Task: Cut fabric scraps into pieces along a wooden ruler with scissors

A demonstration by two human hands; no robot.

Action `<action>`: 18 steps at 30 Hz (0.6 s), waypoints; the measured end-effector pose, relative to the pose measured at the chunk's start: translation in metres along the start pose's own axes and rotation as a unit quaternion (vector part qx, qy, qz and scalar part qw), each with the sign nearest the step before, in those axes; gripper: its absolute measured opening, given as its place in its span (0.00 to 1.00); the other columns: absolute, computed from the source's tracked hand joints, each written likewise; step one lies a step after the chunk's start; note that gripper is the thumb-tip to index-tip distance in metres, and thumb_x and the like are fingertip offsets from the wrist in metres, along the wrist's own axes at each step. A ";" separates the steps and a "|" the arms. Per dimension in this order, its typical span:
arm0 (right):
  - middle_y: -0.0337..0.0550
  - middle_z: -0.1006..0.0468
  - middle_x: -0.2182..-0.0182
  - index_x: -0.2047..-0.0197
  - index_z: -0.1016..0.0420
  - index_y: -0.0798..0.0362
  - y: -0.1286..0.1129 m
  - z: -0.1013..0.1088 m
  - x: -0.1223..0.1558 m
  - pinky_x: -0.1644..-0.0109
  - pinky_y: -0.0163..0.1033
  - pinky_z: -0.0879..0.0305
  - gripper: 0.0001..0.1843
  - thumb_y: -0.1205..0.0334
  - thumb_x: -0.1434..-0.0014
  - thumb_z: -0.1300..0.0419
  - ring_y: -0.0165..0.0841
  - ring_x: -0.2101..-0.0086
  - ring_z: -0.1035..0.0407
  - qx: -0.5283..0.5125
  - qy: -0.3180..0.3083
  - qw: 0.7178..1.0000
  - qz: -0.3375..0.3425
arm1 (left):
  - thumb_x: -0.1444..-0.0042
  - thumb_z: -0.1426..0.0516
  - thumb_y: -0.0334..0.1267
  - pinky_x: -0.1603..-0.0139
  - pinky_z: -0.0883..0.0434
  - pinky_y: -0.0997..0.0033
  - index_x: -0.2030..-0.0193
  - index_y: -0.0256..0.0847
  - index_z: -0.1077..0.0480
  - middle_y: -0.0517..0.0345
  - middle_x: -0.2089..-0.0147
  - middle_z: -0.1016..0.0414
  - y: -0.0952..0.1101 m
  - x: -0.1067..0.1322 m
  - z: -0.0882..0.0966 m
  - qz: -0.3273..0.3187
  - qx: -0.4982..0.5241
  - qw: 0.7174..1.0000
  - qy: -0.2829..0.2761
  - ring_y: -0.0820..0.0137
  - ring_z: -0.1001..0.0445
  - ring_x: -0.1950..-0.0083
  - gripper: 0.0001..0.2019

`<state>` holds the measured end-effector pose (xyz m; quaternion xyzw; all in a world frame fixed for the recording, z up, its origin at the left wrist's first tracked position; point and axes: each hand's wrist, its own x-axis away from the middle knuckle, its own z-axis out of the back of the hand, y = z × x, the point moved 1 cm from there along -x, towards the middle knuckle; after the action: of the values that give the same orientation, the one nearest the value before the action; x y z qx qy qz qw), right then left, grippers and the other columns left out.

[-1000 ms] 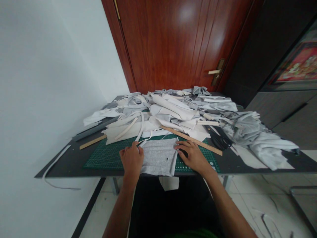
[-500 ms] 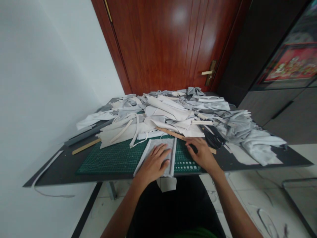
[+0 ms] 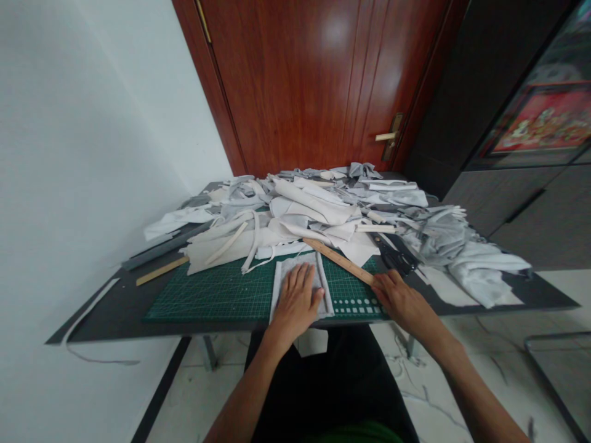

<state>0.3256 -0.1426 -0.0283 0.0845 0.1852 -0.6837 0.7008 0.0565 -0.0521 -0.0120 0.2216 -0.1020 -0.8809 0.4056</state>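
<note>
Green gridded cutting mat on a dark table: open left hand presses folded grey fabric flat; right hand curls at a wooden ruler's end, grip unclear.

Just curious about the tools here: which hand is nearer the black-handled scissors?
Right: the right hand sits just below the scissors. The left hand is farther away, on the grey fabric.
</note>
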 end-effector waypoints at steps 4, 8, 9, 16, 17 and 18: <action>0.54 0.21 0.57 0.49 0.28 0.52 0.000 0.008 0.043 0.63 0.43 0.26 0.22 0.50 0.24 0.58 0.42 0.63 0.21 -0.068 0.002 0.997 -0.025 | 0.26 0.56 0.45 0.24 0.41 0.49 0.25 0.40 0.46 0.42 0.27 0.36 -0.021 0.003 0.022 0.020 0.105 0.994 0.015 0.58 0.39 0.25 0.26; 0.59 0.18 0.47 0.32 0.35 0.52 -0.029 0.024 0.074 0.51 0.48 0.20 0.26 0.50 0.25 0.54 0.47 0.52 0.19 -0.184 0.034 0.982 -0.035 | 0.27 0.53 0.40 0.27 0.36 0.50 0.25 0.44 0.48 0.44 0.33 0.29 -0.038 0.006 0.033 0.040 0.178 0.981 0.058 0.61 0.30 0.31 0.26; 0.59 0.19 0.44 0.27 0.41 0.52 -0.042 0.028 0.079 0.49 0.49 0.21 0.29 0.51 0.26 0.53 0.47 0.49 0.20 -0.207 0.023 0.977 -0.042 | 0.28 0.53 0.39 0.28 0.35 0.51 0.24 0.44 0.50 0.45 0.35 0.28 -0.040 0.006 0.034 0.043 0.193 0.977 0.077 0.62 0.29 0.33 0.27; 0.59 0.21 0.41 0.20 0.54 0.55 -0.144 0.015 0.084 0.53 0.44 0.19 0.34 0.60 0.26 0.58 0.43 0.52 0.18 -0.314 -0.086 0.945 -0.038 | 0.31 0.53 0.33 0.29 0.34 0.51 0.24 0.42 0.51 0.44 0.35 0.28 -0.033 0.008 0.029 0.047 0.150 0.984 0.086 0.61 0.28 0.33 0.30; 0.59 0.19 0.44 0.20 0.52 0.56 -0.153 0.009 0.082 0.56 0.44 0.18 0.33 0.61 0.26 0.59 0.43 0.56 0.17 -0.315 -0.087 0.944 -0.049 | 0.32 0.54 0.33 0.28 0.34 0.51 0.24 0.41 0.50 0.44 0.33 0.29 -0.032 0.009 0.026 0.037 0.126 0.989 0.069 0.61 0.30 0.31 0.29; 0.59 0.17 0.47 0.21 0.51 0.56 -0.160 0.003 0.080 0.59 0.43 0.18 0.33 0.61 0.26 0.60 0.43 0.60 0.16 -0.313 -0.081 0.944 -0.067 | 0.31 0.54 0.32 0.27 0.35 0.50 0.24 0.40 0.48 0.43 0.31 0.31 -0.031 0.010 0.023 0.028 0.098 0.993 0.057 0.60 0.31 0.29 0.29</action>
<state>0.1678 -0.2265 -0.0339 -0.2081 0.3377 -0.6412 0.6569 0.0187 -0.0397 -0.0061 0.3075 -0.1710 -0.8407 0.4117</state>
